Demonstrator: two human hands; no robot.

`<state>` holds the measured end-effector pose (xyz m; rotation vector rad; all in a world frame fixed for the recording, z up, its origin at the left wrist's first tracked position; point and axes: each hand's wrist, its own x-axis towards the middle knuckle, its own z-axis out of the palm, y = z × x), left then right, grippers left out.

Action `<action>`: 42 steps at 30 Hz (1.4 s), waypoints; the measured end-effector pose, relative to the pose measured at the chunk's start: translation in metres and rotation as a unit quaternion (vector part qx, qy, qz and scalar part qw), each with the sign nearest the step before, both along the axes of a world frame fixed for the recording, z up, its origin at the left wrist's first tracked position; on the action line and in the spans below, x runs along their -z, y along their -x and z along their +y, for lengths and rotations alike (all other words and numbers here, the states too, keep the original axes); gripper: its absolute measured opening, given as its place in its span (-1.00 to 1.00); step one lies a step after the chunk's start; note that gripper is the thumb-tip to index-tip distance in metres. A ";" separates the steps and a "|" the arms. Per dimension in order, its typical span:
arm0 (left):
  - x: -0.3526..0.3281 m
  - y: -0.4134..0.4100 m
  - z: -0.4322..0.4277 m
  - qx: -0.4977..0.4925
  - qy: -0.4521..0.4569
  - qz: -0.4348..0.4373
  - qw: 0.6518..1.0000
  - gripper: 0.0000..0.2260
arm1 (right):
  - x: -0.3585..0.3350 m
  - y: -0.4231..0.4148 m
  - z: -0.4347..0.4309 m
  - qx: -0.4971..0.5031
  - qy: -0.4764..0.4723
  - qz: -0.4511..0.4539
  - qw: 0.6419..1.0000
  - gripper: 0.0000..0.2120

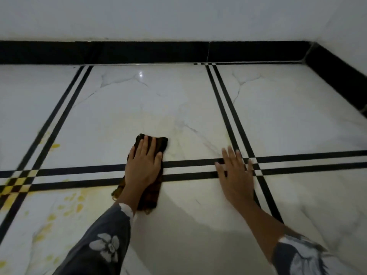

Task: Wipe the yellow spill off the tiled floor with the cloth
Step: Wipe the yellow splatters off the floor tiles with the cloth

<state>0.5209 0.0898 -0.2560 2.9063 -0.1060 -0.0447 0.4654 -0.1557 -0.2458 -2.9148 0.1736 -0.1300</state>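
Dark brown cloth (160,144) lies folded on the tiled floor (297,116). It looks soft and light, and would likely bunch unless pushed under a flat palm. The left hand (144,167) presses it down with straight fingers. The right hand (236,177) rests spread on bare tile. The yellow spill (79,207) lies to the left, apart from the cloth.

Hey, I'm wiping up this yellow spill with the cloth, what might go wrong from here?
1. The thick yellow spill lies left of the cloth, close to your sleeve; the sleeve may drag through it.
2. Faint yellowish streaks ahead of the cloth suggest it may smear rather than lift.
3. Your right hand rests flat on the glossy floor; it might slip if that patch is wet.
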 end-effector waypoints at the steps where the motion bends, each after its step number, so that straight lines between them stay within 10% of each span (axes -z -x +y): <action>1: -0.001 0.001 -0.002 -0.001 -0.002 -0.001 1.000 -0.40 | 0.003 0.011 -0.022 0.026 0.024 0.000 0.999 -0.32; 10: -0.007 -0.056 -0.034 -0.083 0.001 -0.006 0.996 -0.47 | 0.016 0.013 -0.046 0.056 -0.011 0.034 0.998 -0.45; 16: -0.006 -0.030 -0.182 0.139 0.003 -0.017 0.990 -0.49 | 0.015 0.011 -0.046 0.049 -0.027 0.035 0.998 -0.47; 20: 0.000 0.046 -0.116 0.216 -0.018 -0.026 0.976 -0.42 | 0.014 0.013 -0.048 0.047 -0.022 0.043 0.998 -0.47; 26: 0.002 0.030 -0.032 -0.054 -0.026 0.003 0.998 -0.44 | 0.018 0.011 -0.047 0.043 -0.024 0.035 0.998 -0.48; 34: -0.004 0.207 -0.063 0.091 0.011 -0.006 0.996 -0.40 | 0.002 0.044 -0.028 -0.007 -0.025 0.031 0.999 -0.51; 42: -0.006 0.208 -0.007 -0.198 0.004 0.003 0.980 -0.42 | -0.003 0.132 0.073 -0.114 -0.091 0.074 0.986 -0.52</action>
